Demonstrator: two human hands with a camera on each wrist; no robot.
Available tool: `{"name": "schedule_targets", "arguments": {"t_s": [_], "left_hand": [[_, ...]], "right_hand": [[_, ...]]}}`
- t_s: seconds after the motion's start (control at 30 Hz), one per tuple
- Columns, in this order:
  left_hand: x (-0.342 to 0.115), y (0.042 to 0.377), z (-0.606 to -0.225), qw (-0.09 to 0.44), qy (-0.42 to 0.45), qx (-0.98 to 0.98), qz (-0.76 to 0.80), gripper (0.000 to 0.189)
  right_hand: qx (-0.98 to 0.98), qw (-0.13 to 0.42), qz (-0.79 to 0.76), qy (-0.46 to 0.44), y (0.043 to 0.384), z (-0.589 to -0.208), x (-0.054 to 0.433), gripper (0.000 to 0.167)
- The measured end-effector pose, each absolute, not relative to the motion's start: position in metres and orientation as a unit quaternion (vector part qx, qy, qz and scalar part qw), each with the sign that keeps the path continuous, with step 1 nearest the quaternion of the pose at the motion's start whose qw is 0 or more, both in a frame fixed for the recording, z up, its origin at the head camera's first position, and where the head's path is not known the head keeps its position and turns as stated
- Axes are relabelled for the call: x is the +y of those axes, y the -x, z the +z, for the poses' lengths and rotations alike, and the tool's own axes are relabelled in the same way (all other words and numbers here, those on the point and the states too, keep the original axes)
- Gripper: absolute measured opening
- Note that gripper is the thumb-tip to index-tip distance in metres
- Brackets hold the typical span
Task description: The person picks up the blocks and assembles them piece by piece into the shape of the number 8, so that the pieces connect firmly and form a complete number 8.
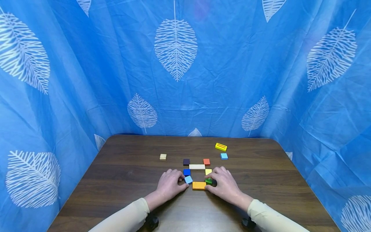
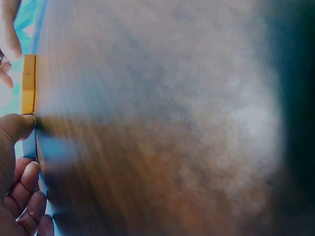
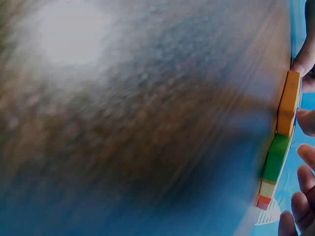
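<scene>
My left hand (image 1: 171,183) pinches a tilted light blue block (image 1: 188,179) between thumb and fingers. This block (image 2: 29,146) also shows by the thumb in the left wrist view. Beside it lies a long orange block (image 1: 199,186). Over a green block (image 1: 208,181) at the orange block's right end hovers my right hand (image 1: 225,184), fingers loosely bent. The right wrist view has its fingertips (image 3: 306,156) apart from the green block (image 3: 276,158); whether the thumb touches the orange block I cannot tell. A dark blue block (image 1: 186,172) and a yellow block (image 1: 208,171) lie just beyond.
A long cream block (image 1: 197,167) lies farther back, with a black block (image 1: 186,162) and a red block (image 1: 206,162) behind its ends. Farther off are a striped wooden block (image 1: 163,157), another light blue block (image 1: 224,156) and a long yellow block (image 1: 221,147).
</scene>
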State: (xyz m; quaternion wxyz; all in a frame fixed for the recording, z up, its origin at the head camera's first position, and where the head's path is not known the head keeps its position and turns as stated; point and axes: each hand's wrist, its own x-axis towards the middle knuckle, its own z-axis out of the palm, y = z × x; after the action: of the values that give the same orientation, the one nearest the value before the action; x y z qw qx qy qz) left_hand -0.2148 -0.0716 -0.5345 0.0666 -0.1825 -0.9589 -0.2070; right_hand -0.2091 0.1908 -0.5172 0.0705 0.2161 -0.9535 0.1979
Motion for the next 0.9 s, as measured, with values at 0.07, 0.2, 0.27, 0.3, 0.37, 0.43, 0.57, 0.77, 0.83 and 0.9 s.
{"name": "schedule_targets", "arguments": {"t_s": [0.07,0.2,0.27,0.3,0.37,0.43,0.57,0.77,0.83,0.9], "left_hand": [[-0.072,0.215,-0.535,0.068,0.182,-0.959,-0.207,0.031],[-0.072,0.215,-0.535,0.068,0.182,-0.959,-0.205,0.031],[-0.072,0.215,-0.535,0.068,0.181,-0.959,-0.206,0.031],[-0.072,0.215,-0.535,0.067,0.181,-0.959,-0.206,0.031],[-0.072,0.215,-0.535,0.067,0.180,-0.960,-0.206,0.032],[-0.072,0.215,-0.535,0.068,0.181,-0.959,-0.208,0.032],[-0.072,0.216,-0.536,0.069,0.181,-0.959,-0.209,0.032],[-0.073,0.215,-0.537,0.069,0.179,-0.959,-0.209,0.032],[-0.073,0.215,-0.537,0.071,0.180,-0.958,-0.211,0.032],[-0.073,0.214,-0.537,0.076,0.181,-0.957,-0.215,0.033]], "right_hand": [[-0.952,0.066,0.192,-0.227,0.209,-0.518,0.188,0.029],[-0.952,0.058,0.180,-0.240,0.209,-0.518,0.184,0.026],[-0.951,0.055,0.178,-0.245,0.208,-0.518,0.182,0.025],[-0.951,0.055,0.177,-0.247,0.208,-0.518,0.182,0.024],[-0.951,0.053,0.175,-0.250,0.208,-0.519,0.181,0.024],[-0.951,0.052,0.174,-0.250,0.208,-0.519,0.180,0.023],[-0.951,0.051,0.174,-0.249,0.208,-0.519,0.178,0.024],[-0.951,0.055,0.173,-0.251,0.208,-0.519,0.178,0.024],[-0.951,0.056,0.172,-0.252,0.209,-0.519,0.178,0.024],[-0.951,0.057,0.170,-0.253,0.209,-0.520,0.178,0.024]]}}
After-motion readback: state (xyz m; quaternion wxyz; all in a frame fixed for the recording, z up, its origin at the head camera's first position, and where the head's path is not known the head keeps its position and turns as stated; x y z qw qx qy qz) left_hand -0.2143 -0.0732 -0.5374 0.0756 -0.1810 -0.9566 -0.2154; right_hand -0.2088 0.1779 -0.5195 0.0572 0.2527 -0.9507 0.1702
